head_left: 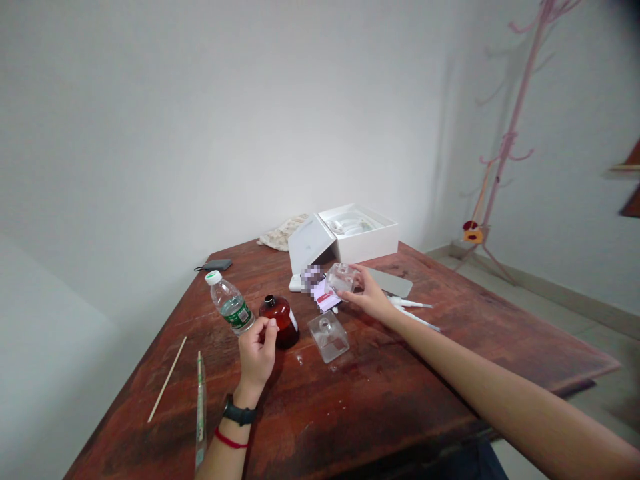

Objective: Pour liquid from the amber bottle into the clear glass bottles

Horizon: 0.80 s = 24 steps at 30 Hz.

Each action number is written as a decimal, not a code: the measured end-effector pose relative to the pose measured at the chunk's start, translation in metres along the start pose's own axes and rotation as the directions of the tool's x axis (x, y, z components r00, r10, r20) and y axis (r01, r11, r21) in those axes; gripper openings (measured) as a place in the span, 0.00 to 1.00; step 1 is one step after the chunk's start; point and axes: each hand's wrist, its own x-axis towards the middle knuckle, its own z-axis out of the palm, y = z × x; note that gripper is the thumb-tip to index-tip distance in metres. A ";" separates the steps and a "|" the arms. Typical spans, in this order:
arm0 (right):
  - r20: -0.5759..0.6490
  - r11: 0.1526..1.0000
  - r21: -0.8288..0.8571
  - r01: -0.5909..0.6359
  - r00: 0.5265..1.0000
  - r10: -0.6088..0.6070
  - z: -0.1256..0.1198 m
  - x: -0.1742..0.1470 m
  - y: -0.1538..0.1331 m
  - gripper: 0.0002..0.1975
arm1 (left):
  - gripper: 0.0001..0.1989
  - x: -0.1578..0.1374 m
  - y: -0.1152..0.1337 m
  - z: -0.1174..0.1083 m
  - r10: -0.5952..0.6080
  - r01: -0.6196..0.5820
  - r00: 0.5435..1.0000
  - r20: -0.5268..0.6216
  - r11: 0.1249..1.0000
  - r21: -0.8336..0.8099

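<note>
My right hand [369, 295] is closed on a small clear glass bottle [341, 280], held above the table's middle. A second clear square bottle [329, 338] sits on the wood just in front of it. My left hand [257, 352] has its fingers curled, thumb against the index finger; whatever is pinched there, if anything, I cannot make out. Right behind that hand stands a reddish-brown bottle [281, 319] with an uncapped neck and a pale label. To its left is a plastic water bottle [231, 303] with a white cap and green label, partly filled.
On the wooden table [400, 393] lie a thin stick [167, 380], a wrapped pair of chopsticks [201, 407], white brush-like tools [413, 312] and a dark grey case [217, 265]. An open white box [367, 243] stands at the back. A pink coat rack [509, 143] is beyond, right.
</note>
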 end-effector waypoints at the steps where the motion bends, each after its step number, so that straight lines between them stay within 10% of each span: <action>1: 0.000 1.000 0.000 0.001 1.000 -0.001 0.000 0.000 0.000 0.45 | 0.18 0.000 0.000 0.000 -0.003 0.003 1.000 -0.001 1.000 -0.001; 24: 0.012 0.999 0.034 -0.002 1.000 0.001 0.001 -0.001 0.001 0.44 | 0.17 -0.001 -0.002 0.000 0.008 -0.008 0.999 0.035 1.000 0.023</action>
